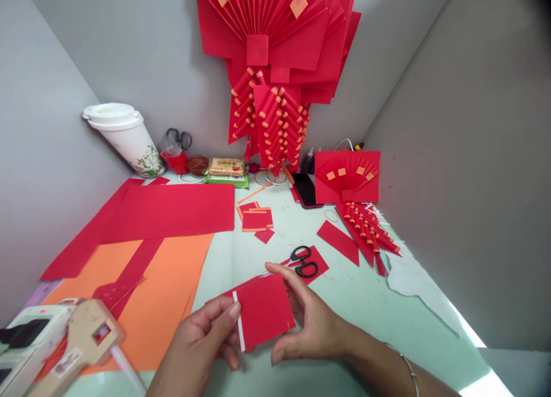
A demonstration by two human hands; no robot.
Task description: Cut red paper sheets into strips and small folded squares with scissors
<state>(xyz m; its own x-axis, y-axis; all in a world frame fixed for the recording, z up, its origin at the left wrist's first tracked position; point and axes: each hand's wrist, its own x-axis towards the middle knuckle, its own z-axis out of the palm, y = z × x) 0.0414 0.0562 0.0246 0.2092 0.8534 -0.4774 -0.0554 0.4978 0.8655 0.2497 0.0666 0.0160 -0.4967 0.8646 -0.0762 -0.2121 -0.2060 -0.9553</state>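
Observation:
A square of red paper (267,312) with a white strip, which looks like tape, along its left edge is pinched in my left hand (210,331). The thumb presses on the strip and the fingers are behind the paper. Curved around the right side of the square, my right hand (314,322) has its thumb and index finger spread apart; some of its fingers are partly hidden behind the paper. Just beyond the hands, black-handled scissors (306,269) lie on a red paper piece (319,262). Another red piece (230,288) shows behind the held square.
Orange sheets (181,294) and large red sheets (172,210) lie left. A hot glue gun (92,328) is at the near left. Orange-edged red squares (258,219), a phone (305,189) and a tilted white cup (124,136) stand farther back. Red paper firecracker decorations (282,124) hang ahead.

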